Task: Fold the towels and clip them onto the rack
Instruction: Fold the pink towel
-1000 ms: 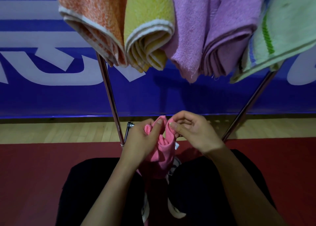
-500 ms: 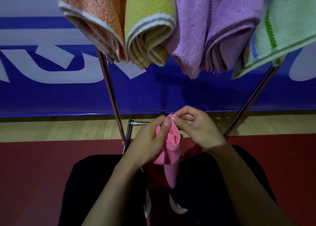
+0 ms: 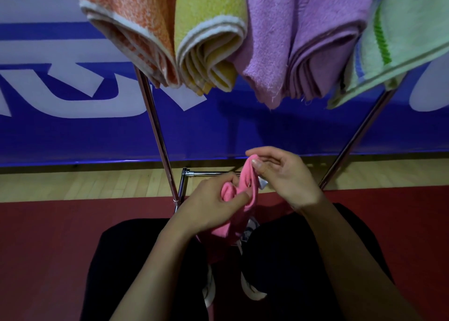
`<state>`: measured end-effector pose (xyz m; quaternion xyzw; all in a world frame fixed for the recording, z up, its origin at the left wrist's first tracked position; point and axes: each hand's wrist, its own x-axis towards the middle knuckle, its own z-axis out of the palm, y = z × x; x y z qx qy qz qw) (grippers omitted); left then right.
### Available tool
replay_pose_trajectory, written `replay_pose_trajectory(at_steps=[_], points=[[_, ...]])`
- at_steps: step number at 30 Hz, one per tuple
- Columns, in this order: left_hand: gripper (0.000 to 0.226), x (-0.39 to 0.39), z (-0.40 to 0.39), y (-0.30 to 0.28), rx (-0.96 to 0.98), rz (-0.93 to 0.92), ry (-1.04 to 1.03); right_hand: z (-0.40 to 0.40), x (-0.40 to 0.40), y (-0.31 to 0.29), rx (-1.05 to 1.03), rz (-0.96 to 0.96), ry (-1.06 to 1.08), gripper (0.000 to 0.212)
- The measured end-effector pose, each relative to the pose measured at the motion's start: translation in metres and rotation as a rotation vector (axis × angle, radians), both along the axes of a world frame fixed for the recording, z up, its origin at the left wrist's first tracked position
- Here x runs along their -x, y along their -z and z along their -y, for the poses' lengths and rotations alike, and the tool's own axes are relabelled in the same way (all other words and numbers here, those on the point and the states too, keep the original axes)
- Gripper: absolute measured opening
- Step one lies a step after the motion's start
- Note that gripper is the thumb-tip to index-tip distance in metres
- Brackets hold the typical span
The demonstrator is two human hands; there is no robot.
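I hold a pink towel (image 3: 239,194) between both hands, low in front of me, above my knees. My left hand (image 3: 211,204) grips a bunched roll of it, thumb lying across the front and fingers curled round the back. My right hand (image 3: 286,177) pinches the upper edge between thumb and forefinger, lifting that corner a little higher than the rest. A small pale tag (image 3: 263,183) sticks out of the cloth just under my right thumb. The rest of the pink towel hangs down between my legs, which are in black trousers (image 3: 303,260).

Above my hands, five folded towels hang side by side along the top of the rack (image 3: 158,136): an orange towel (image 3: 131,26) at the left, touching a yellow towel (image 3: 211,34), then two purple towels (image 3: 291,39) pressed together, then a pale green towel (image 3: 408,34) with a bright green stripe at the right, tilted. How they are fastened is out of view. Two chrome legs of the rack slant down on either side of my hands, and a short chrome crossbar (image 3: 206,173) lies just behind my left fingers.

Behind the rack is a blue banner (image 3: 243,126) with large white lettering. Below it runs a strip of wooden floor (image 3: 85,184), then a red mat (image 3: 60,247) under me.
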<state>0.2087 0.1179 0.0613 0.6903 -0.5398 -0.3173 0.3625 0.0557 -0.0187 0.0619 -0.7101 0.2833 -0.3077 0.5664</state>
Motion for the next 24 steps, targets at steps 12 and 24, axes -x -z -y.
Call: replay_pose_trajectory(at_steps=[12,24], points=[[0.051,-0.017,-0.004,0.009,-0.278,0.136,0.013,0.007,0.014,-0.002,0.093,0.025,0.128,0.019],[0.043,-0.039,-0.014,0.019,-0.685,0.326,0.218,0.015,0.027,-0.003,0.073,0.031,0.249,0.02]])
